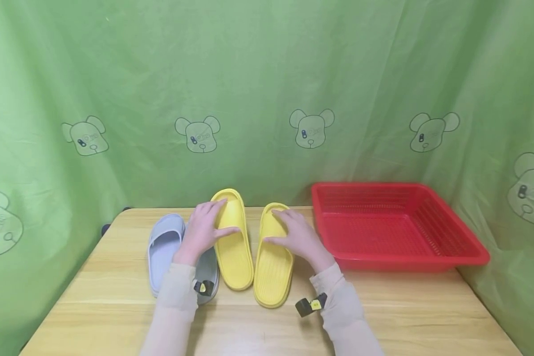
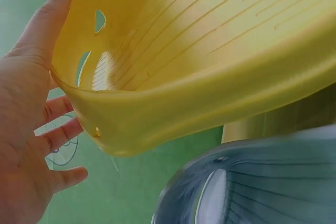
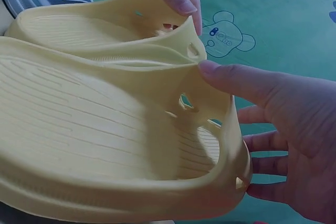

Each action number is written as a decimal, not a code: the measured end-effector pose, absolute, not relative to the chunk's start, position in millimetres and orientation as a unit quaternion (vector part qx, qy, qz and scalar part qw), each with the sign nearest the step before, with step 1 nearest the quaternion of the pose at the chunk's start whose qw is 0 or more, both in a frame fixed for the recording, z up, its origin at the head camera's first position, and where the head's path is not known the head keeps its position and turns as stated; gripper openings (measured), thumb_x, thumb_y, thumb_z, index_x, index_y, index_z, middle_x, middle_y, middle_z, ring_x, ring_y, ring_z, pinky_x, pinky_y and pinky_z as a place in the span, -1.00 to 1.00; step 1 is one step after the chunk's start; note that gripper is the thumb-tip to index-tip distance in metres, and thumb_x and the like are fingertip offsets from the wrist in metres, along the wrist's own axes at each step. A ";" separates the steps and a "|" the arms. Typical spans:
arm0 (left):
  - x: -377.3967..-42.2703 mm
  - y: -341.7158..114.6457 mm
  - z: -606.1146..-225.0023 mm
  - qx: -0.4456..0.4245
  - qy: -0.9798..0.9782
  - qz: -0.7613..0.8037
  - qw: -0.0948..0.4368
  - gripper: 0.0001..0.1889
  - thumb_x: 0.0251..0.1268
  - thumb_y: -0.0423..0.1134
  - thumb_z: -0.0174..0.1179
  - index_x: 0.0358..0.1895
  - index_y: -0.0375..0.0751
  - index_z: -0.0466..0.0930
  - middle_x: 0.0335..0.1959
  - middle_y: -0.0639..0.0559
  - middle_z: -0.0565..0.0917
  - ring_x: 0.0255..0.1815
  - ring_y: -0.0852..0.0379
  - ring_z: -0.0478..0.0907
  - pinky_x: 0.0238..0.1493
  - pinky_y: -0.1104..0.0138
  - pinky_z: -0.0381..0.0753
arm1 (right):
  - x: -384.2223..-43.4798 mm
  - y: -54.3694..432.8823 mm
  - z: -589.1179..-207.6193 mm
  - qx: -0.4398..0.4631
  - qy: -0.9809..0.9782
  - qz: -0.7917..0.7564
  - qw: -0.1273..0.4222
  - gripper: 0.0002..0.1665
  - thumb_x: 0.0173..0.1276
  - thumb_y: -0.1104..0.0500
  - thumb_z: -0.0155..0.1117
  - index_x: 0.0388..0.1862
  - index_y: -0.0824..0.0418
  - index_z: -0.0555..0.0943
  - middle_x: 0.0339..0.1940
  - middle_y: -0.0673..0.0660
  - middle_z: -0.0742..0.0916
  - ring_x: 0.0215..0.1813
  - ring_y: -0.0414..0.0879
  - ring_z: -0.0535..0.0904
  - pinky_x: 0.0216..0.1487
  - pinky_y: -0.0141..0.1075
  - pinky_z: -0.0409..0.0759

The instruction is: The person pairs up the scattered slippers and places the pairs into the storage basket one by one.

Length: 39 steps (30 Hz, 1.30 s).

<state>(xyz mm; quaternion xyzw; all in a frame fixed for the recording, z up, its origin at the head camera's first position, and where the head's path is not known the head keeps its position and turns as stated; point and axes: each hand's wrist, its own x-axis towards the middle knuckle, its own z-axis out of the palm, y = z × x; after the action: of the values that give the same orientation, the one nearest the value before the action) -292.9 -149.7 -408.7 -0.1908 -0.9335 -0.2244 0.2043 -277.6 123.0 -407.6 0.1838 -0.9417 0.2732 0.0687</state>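
Two yellow slippers stand side by side near the middle of the table, toes toward the curtain. My left hand [image 1: 201,227] grips the upper of the left yellow slipper [image 1: 234,259], its thumb on one edge and fingers at the other side in the left wrist view. Around the upper of the right yellow slipper [image 1: 273,277], my right hand [image 1: 300,238] has its thumb on the near-left edge and its fingers along the far side. A grey-blue slipper [image 1: 164,252] lies to the left; its mate [image 1: 208,269] is partly hidden under my left wrist.
A red plastic basket [image 1: 382,259] with slotted walls stands on the right of the wooden table [image 1: 258,336]. A green curtain [image 1: 258,74] with bear-head prints encloses the back and both sides. Each wrist carries a small black camera [image 1: 310,305].
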 end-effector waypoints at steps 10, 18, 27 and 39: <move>-288.5 -154.8 -407.7 -0.162 -0.931 -0.243 0.216 -0.05 -0.08 0.30 0.37 0.42 -0.08 0.33 0.31 -0.11 0.52 0.27 -0.17 0.38 0.35 -0.10 0.31 | -274.7 125.5 -408.1 0.190 -0.934 0.288 0.095 0.00 0.05 -0.29 0.46 0.43 0.06 0.39 0.42 0.17 0.48 0.44 0.24 0.32 0.45 0.10 0.30; -288.7 -160.4 -407.7 -0.140 -0.933 -0.245 0.225 -0.06 -0.08 0.32 0.36 0.41 -0.03 0.34 0.30 -0.07 0.55 0.21 -0.14 0.40 0.30 -0.01 0.33 | -274.8 127.4 -406.4 0.195 -0.932 0.277 0.129 -0.02 0.05 -0.29 0.46 0.42 0.02 0.40 0.41 0.07 0.51 0.45 0.19 0.33 0.45 0.13 0.29; -288.0 -165.2 -408.3 -0.128 -0.929 -0.256 0.234 -0.09 -0.07 0.31 0.37 0.39 -0.02 0.36 0.30 -0.08 0.55 0.19 -0.16 0.43 0.26 -0.02 0.37 | -275.2 128.1 -404.8 0.178 -0.934 0.276 0.139 0.01 0.03 -0.34 0.45 0.43 -0.02 0.37 0.42 0.10 0.50 0.43 0.21 0.33 0.44 0.11 0.30; -283.3 -168.0 -407.2 -0.098 -0.923 -0.280 0.245 -0.09 -0.09 0.38 0.35 0.37 0.04 0.39 0.28 -0.04 0.57 0.13 -0.14 0.43 0.20 -0.01 0.38 | -274.5 130.5 -405.2 0.155 -0.929 0.282 0.181 0.03 0.02 -0.35 0.44 0.43 0.04 0.38 0.37 0.14 0.53 0.32 0.16 0.40 0.37 0.06 0.37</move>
<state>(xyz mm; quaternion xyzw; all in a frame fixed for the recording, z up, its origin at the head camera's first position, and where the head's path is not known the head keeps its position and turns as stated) -283.3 -168.0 -407.2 -0.0982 -0.9230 -0.2798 0.2452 -274.5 130.5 -405.2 0.1546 -0.9295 0.2816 0.1813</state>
